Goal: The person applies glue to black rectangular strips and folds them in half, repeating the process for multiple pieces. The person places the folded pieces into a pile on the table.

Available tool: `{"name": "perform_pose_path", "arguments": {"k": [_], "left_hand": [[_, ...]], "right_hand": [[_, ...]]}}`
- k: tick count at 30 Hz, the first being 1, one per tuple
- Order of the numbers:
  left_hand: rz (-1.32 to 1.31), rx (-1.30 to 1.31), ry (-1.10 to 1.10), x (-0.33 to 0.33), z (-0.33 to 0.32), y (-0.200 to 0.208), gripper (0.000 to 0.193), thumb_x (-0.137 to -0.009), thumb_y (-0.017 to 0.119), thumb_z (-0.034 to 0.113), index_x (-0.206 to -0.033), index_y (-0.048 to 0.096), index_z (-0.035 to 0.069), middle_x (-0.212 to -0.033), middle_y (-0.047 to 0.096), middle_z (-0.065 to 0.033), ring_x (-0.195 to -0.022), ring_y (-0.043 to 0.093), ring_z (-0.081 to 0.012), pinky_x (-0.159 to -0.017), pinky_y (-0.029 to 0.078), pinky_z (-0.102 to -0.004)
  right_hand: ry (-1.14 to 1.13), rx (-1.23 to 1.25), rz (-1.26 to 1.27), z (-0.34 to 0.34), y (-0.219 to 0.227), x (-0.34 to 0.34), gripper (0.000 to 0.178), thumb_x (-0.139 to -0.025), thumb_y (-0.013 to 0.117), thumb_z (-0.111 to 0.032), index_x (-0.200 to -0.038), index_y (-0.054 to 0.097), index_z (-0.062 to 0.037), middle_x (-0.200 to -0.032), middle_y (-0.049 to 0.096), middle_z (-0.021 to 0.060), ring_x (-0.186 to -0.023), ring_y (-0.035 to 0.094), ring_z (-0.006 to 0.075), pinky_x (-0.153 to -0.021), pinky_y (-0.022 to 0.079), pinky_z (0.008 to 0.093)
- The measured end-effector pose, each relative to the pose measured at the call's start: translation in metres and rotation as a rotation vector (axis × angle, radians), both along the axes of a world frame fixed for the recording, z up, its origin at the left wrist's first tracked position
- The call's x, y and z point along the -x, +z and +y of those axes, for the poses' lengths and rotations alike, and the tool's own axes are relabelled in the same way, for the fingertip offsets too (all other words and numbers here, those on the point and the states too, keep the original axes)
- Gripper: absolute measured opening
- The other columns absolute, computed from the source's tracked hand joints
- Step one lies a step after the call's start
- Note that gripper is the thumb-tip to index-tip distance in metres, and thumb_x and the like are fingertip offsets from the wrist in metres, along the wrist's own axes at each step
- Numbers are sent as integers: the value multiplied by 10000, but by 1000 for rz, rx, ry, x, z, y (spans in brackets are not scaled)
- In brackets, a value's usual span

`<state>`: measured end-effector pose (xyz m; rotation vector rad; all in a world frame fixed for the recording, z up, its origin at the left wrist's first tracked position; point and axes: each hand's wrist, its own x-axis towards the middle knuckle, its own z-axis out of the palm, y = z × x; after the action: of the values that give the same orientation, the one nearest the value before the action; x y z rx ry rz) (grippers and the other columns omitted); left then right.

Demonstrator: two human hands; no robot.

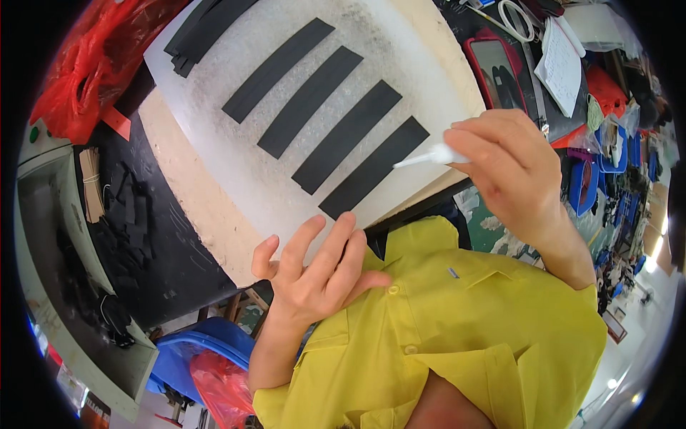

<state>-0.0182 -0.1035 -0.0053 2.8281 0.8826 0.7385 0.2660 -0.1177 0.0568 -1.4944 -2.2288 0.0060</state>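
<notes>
The right hand (511, 171) pinches a white nozzle bottle (444, 154) between its fingers, and the left hand (311, 275) is spread, holding nothing.

The left fingertips are just beside the lower end of the nearest black strip (371, 170), close to the near edge of the white board (429, 86); I cannot tell if they touch. Narrow bands of bare board separate the four strips, and wider room lies toward its far right edge. At its far left corner is a black bundle (211, 36). Below is a beige slab (179, 143) on the black table (193, 268), within a cluttered workroom. The bottle's thin nozzle points left from the right fingers, its tip at the nearest strip.
</notes>
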Motion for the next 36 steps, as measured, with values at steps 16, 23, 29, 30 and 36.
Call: {"name": "perform_pose_path", "arguments": {"k": [16, 23, 29, 30, 36], "left_hand": [[40, 62, 54, -8, 4, -6, 623, -915, 517, 705, -985, 712, 117, -1118, 731, 29, -1053, 605, -222, -1086, 197, -487], [35, 102, 61, -9, 4, -4, 597, -903, 549, 687, -997, 707, 119, -1126, 732, 33, -1066, 607, -224, -1099, 193, -488], [36, 122, 63, -8, 6, -3, 602, -913, 535, 691, -993, 706, 119, -1127, 733, 27, -1071, 610, -235, -1109, 189, -490], [30, 129, 56, -7, 7, -2, 605, -916, 530, 693, -991, 707, 119, -1127, 733, 24, -1070, 610, -238, -1110, 189, -490], [-76, 149, 78, -7, 16, 7, 653, -931, 481, 717, -1039, 695, 109, -1116, 734, -3, -1064, 618, -253, -1102, 197, -488]], "right_hand": [[122, -208, -323, 7, -10, 39, 219, -673, 702, -116, -869, 705, -19, -908, 636, 43, -883, 622, 199, -628, 406, 311], [99, -111, -388, -3, -2, 35, 368, -682, 656, -161, -1018, 747, -38, -1026, 687, 44, -894, 644, 204, -715, 414, 334], [54, -98, -371, 5, -1, 22, 335, -656, 682, -141, -976, 738, -55, -990, 672, 34, -887, 639, 204, -705, 413, 339], [55, -103, -373, 8, -1, 21, 350, -661, 678, -143, -995, 744, -59, -1003, 683, 37, -890, 640, 209, -720, 414, 339], [69, -155, -319, 23, -5, 30, 393, -651, 667, -156, -1022, 743, -51, -1005, 689, 39, -893, 637, 219, -736, 423, 346]]}}
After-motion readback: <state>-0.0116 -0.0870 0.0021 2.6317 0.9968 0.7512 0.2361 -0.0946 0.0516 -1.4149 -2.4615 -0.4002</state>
